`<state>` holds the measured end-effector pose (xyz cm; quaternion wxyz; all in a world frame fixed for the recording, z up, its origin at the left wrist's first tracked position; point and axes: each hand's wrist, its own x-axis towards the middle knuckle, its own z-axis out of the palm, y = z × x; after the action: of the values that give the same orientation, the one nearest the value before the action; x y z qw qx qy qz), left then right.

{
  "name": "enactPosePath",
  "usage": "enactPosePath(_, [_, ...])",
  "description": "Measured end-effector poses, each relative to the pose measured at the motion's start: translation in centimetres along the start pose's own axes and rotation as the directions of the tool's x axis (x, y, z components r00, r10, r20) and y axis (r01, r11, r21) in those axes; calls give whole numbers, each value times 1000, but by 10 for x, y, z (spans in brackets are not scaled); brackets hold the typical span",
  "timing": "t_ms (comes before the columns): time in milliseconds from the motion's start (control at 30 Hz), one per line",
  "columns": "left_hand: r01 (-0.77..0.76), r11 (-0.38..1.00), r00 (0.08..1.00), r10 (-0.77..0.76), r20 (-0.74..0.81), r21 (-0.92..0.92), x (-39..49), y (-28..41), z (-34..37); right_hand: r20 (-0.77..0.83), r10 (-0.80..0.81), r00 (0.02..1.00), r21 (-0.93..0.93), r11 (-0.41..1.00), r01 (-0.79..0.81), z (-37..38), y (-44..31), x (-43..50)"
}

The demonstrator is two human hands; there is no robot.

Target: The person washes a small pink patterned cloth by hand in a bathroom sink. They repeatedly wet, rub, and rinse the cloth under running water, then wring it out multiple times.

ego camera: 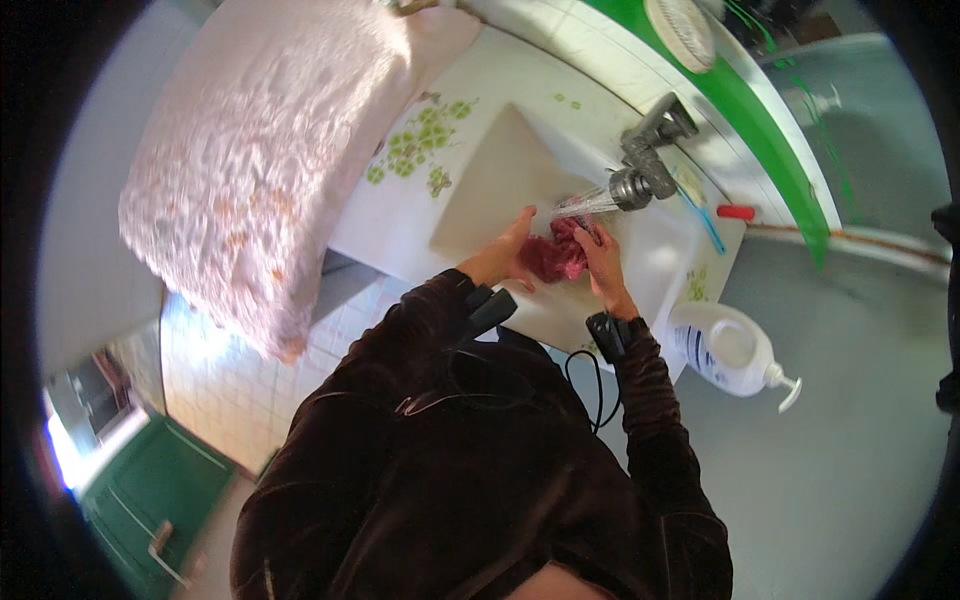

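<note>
A wet red cloth point(553, 253), bunched up, is in the white sink basin point(480, 187) close to the running water point(589, 202). My right hand point(602, 262) pinches its right side between thumb and fingers. On the cloth's left side is my left hand point(504, 251), palm turned towards it with the fingers spread apart; whether the palm touches the cloth is hard to tell. Water sprays leftward from the head of a grey metal tap point(634, 187), falling just above the cloth. Part of the cloth is hidden behind my right fingers.
A white pump bottle point(724, 349) stands right of the sink. Behind it lie a blue-handled brush point(701, 217) and a small red object point(736, 212). A scrubbing brush point(680, 34) sits on the green-edged ledge. A pale pink cover point(262, 165) drapes something at left.
</note>
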<state>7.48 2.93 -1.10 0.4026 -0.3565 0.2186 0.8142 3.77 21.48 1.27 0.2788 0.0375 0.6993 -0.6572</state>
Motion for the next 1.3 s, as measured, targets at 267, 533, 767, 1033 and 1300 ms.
enactPosePath(267, [-772, 615, 557, 776, 297, -161, 44, -39, 11, 119, -527, 841, -583, 649, 489, 46, -18, -17])
enactPosePath(533, [-723, 580, 691, 626, -362, -377, 49, -54, 44, 127, -581, 804, -715, 508, 480, 14, 15, 45])
enactPosePath(767, [-827, 561, 514, 782, -352, 39, 15, -45, 25, 42, -426, 904, -938, 294, 182, -58, 9, 93])
enactPosePath(1033, [-616, 787, 700, 527, -482, -34, 16, -41, 11, 407, -378, 832, -706, 447, 549, -20, 55, 78])
enactPosePath(1300, [-578, 563, 722, 690, -48, -590, 17, -38, 10, 445, -292, 847, -652, 543, 529, 34, -29, -9])
